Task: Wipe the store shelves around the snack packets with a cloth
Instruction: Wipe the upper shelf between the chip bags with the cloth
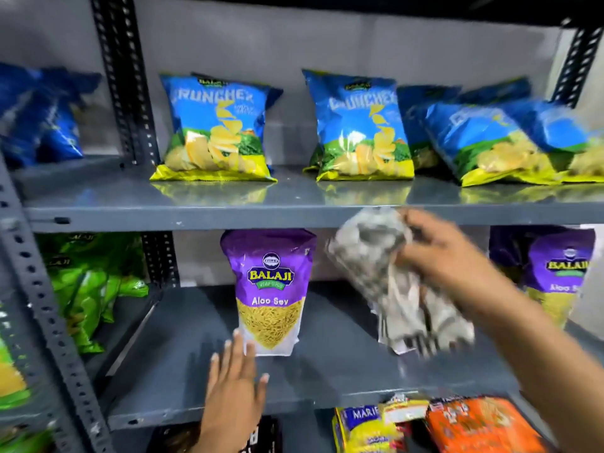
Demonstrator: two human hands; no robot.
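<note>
**Head view: cloth held up by the shelf**

Head camera shows the right hand (447, 256) gripping a grey cloth (385, 276), bunched up, in the air near the front edge of the upper shelf (196, 214). The left hand (233, 393) is flat with fingers spread wide, fingertips at a purple Aloo Sev packet (269, 289) standing on the middle shelf (183, 364). Blue chip packets (212, 129) sit on the upper shelf.

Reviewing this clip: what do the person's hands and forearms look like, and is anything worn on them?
Both are bare. The left hand shows no glove or ring, and its fingernails are short and pale; something dark sits at the wrist near the frame's bottom edge, too cut off to identify. The right hand and its forearm carry no glove, sleeve, watch or bracelet as far as the motion blur lets one tell.
</note>
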